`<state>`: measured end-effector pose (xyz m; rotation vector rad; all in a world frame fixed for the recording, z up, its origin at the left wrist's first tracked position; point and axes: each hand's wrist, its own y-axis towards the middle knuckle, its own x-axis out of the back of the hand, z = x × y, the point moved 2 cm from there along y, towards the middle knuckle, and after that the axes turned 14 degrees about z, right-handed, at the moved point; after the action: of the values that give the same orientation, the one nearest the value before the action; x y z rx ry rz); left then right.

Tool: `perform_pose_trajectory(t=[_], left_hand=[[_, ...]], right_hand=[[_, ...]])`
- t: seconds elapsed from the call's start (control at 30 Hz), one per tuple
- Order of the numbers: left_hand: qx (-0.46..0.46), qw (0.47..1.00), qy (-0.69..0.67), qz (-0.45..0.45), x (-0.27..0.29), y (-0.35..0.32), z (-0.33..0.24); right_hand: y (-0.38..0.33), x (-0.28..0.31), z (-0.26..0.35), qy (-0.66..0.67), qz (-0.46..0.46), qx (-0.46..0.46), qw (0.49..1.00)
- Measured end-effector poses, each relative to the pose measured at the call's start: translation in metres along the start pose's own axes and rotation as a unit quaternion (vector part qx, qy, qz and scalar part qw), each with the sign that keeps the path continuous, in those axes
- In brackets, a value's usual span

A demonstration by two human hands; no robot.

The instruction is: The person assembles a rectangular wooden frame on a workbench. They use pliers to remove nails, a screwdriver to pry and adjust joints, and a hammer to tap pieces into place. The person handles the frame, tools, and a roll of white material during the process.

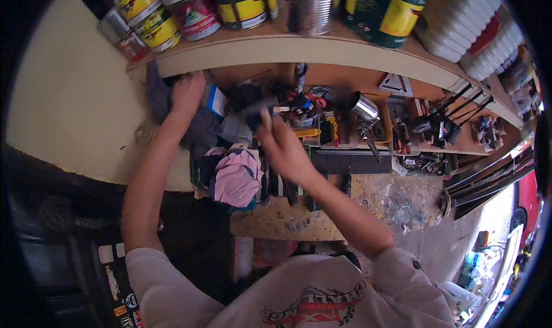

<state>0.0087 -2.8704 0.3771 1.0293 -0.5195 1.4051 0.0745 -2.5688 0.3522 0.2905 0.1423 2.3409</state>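
My left hand [188, 93] reaches up under the shelf's edge at the left, its fingers bent and partly hidden. It is against a dark grey cloth [195, 133] that hangs there; whatever the fingers grip does not show. Beside it stands a blue and white box [215, 101]. My right hand [280, 147] is closed around the light-coloured handle of a tool with a dark head [254, 113], blurred by motion, so its kind is unclear. Below and between my forearms sits a bundle of folded rags, a pink cloth [237, 178] on top.
Above, a shelf [322, 51] carries paint cans [244, 6] and stacked white containers [460, 23]. Under it are a yellow tray [329, 131], a silver spray gun [365, 107] and several black-handled tools [451, 124]. A paint-stained workbench [379, 204] lies below.
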Motion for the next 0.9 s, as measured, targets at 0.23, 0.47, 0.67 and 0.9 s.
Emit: perform_pose_trajectory(t=[0.23,0.47,0.67,0.9], left_hand=[[-0.049,0.956,-0.262,0.120,0.055,-0.069,-0.033],[-0.145,0.902,-0.303,0.271,0.149,-0.189,-0.135],[-0.234,0.813,-0.354,0.397,0.225,-0.278,-0.306],[-0.351,0.754,-0.502,0.238,0.314,-0.358,-0.571]], right_hand=[[-0.180,0.047,-0.008,0.040,0.063,-0.142,0.987],[-0.350,0.115,-0.099,-0.023,0.008,-0.278,0.960],[-0.515,0.203,-0.140,0.067,-0.190,-0.366,0.909],[-0.705,0.271,-0.110,0.076,-0.313,-0.400,0.858]])
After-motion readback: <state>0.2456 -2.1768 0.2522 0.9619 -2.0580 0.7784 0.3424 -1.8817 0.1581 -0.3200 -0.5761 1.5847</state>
